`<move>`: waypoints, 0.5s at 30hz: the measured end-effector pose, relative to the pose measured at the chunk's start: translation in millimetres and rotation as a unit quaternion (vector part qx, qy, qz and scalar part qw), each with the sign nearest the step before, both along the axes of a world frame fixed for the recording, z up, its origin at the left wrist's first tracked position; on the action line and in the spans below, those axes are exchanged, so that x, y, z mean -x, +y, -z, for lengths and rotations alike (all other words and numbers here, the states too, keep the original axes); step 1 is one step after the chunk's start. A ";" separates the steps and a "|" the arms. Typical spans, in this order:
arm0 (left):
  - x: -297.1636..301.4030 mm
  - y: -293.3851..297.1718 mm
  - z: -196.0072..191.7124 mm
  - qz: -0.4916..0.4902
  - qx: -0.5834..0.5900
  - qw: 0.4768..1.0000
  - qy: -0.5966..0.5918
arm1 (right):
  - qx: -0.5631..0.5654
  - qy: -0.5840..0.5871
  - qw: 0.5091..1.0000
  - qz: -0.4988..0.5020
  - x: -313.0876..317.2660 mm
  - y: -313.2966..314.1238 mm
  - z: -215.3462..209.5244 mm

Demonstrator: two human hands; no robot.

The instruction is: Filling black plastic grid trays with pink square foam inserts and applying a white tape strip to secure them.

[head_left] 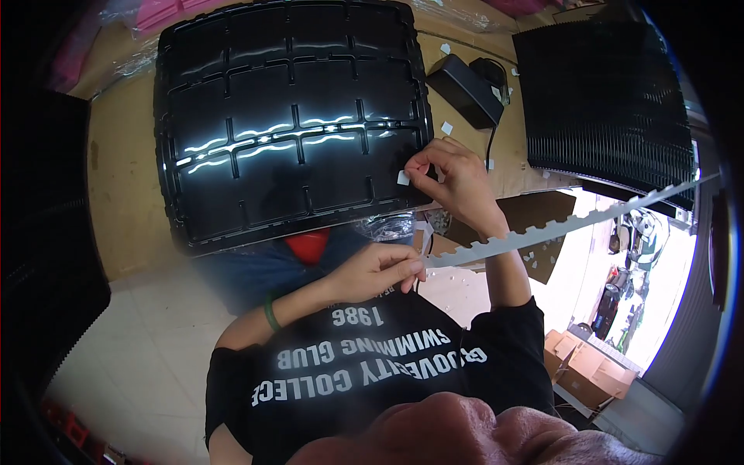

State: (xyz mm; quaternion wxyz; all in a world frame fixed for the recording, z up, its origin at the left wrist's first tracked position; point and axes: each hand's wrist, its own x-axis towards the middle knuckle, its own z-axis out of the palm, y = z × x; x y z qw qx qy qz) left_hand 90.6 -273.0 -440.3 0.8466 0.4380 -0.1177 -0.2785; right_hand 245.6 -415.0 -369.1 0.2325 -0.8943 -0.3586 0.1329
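A large black plastic tray [267, 182] with moulded ridges lies on the table in front of me, light glaring across its middle. My right hand [457, 180] pinches a small white square [403, 177], probably a sticker, over the tray's near right corner. Whether the square touches the tray I cannot tell. Below the tray's front edge, my left hand [381, 271] grips one end of a long pale strip [542, 234] with notched edges. The strip crosses over my right forearm and runs off to the far right.
Right of the tray sit a black box-shaped device [467, 89] with a cable and several loose white squares [446, 128]. A stack of black ribbed trays [604, 101] stands farther right. Cardboard boxes [593, 372] are at the lower right; an open carton [535, 240] is below the table edge.
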 end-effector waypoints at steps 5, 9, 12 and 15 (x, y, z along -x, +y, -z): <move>-2.3 2.2 1.0 -0.052 -0.043 0.998 -0.019 | -0.006 0.014 1.000 0.005 -0.6 0.1 1.8; -7.4 2.6 -3.1 -0.109 -0.085 0.988 -0.065 | 0.013 0.015 1.000 0.006 -2.8 1.2 -1.2; -8.2 2.3 -2.2 -0.121 -0.110 0.984 -0.077 | -0.018 0.027 0.999 -0.023 -7.0 -2.5 -6.7; -8.2 2.1 -2.1 -0.128 -0.115 0.982 -0.078 | -0.029 0.030 0.998 -0.039 -10.7 -4.7 -13.2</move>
